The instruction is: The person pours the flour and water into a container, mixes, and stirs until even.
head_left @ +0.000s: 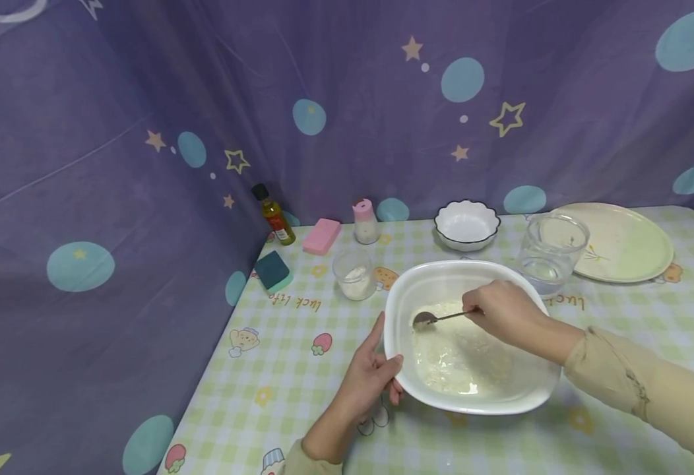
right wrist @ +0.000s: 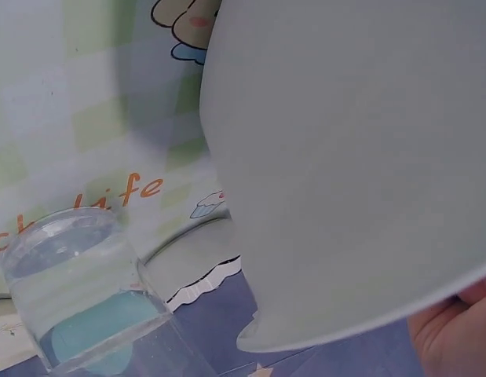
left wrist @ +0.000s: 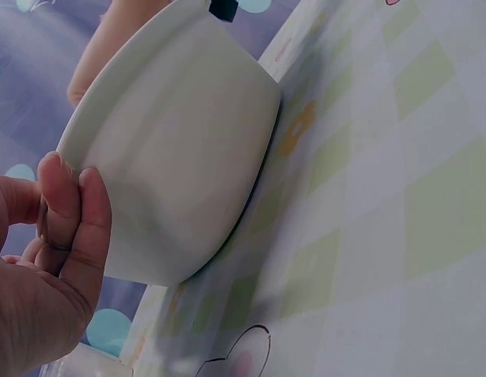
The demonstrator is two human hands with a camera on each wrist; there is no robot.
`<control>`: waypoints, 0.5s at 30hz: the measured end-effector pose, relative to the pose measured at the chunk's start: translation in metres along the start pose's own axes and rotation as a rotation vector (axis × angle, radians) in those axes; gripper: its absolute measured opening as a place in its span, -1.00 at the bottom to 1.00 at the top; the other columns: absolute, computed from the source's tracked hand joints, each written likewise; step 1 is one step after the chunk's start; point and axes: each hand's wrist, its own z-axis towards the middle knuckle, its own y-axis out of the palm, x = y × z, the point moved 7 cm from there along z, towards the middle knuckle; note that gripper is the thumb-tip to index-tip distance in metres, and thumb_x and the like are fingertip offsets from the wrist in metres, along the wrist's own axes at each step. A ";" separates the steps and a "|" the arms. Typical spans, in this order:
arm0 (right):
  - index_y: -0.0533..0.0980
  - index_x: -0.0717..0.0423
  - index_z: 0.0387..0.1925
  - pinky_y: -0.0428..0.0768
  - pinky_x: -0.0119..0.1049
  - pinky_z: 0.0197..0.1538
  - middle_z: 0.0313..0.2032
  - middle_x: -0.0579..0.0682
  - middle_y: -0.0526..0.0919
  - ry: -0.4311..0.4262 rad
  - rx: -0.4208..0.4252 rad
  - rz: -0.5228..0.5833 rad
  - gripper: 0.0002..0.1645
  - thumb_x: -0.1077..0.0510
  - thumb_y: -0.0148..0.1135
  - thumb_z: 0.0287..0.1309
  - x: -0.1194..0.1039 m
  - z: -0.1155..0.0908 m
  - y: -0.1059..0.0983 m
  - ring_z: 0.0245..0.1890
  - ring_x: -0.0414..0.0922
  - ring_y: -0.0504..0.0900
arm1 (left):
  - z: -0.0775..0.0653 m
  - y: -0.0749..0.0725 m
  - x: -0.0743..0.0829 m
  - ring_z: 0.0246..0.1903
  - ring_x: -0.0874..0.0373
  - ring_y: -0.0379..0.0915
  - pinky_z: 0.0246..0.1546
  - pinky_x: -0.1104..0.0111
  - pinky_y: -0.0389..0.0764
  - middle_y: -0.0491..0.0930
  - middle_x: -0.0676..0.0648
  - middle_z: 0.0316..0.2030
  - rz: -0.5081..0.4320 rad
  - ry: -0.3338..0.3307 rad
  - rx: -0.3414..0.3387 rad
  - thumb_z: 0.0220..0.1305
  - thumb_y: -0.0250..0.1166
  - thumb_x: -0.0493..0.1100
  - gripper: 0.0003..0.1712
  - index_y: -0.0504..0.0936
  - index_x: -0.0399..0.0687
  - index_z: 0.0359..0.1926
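A large white basin (head_left: 403, 284) stands on the table, with pale, wet, flour-like mixture (head_left: 450, 359) over its bottom. My left hand (head_left: 367, 373) grips the basin's left rim, thumb on top and fingers beneath, as the left wrist view also shows. Inside the basin, my right hand (head_left: 504, 313) holds a metal spoon (head_left: 425, 320) by its handle, the spoon's bowl at the left part of the mixture. In the right wrist view the basin's outer wall (right wrist: 352, 157) hides the spoon and most of the right hand (right wrist: 462, 334).
Behind the basin are a clear cup of white powder (head_left: 355, 284), a pink-topped shaker (head_left: 366, 224), a scalloped bowl (head_left: 468, 227), a clear jug of water (head_left: 551, 254) and a plate (head_left: 632, 244). Farther left are an oil bottle (head_left: 277, 221), a pink sponge (head_left: 322, 236) and a dark green sponge (head_left: 272, 270).
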 end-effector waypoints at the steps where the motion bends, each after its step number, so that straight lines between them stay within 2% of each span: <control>1: 0.36 -0.17 -0.75 0.31 -0.36 -0.54 -0.72 -0.35 0.33 0.004 0.006 -0.006 -0.54 0.41 0.31 -0.13 0.001 0.001 -0.001 -0.65 -0.29 0.26 | 0.000 0.000 0.000 -0.78 0.25 0.47 -0.71 0.44 0.53 0.54 -0.09 -0.68 0.001 -0.001 0.000 0.37 0.13 -0.36 -0.09 -0.13 0.19 0.56; 9: 0.23 -0.15 -0.79 0.23 -0.31 -0.60 -0.76 -0.27 0.19 0.001 0.025 -0.089 -0.49 0.45 0.23 -0.17 0.005 0.001 -0.007 -0.68 -0.23 0.19 | 0.000 0.000 0.000 -0.78 0.25 0.46 -0.71 0.43 0.53 0.53 -0.09 -0.68 0.003 -0.001 0.000 0.38 0.13 -0.36 -0.10 -0.12 0.20 0.56; 15: 0.26 -0.14 -0.79 0.24 -0.29 -0.60 -0.75 -0.28 0.25 -0.015 -0.009 -0.105 -0.51 0.45 0.26 -0.18 0.013 -0.002 -0.016 -0.68 -0.23 0.23 | 0.000 0.000 0.001 -0.78 0.26 0.46 -0.70 0.44 0.53 0.53 -0.09 -0.68 0.007 -0.006 0.001 0.37 0.14 -0.34 -0.09 -0.11 0.21 0.55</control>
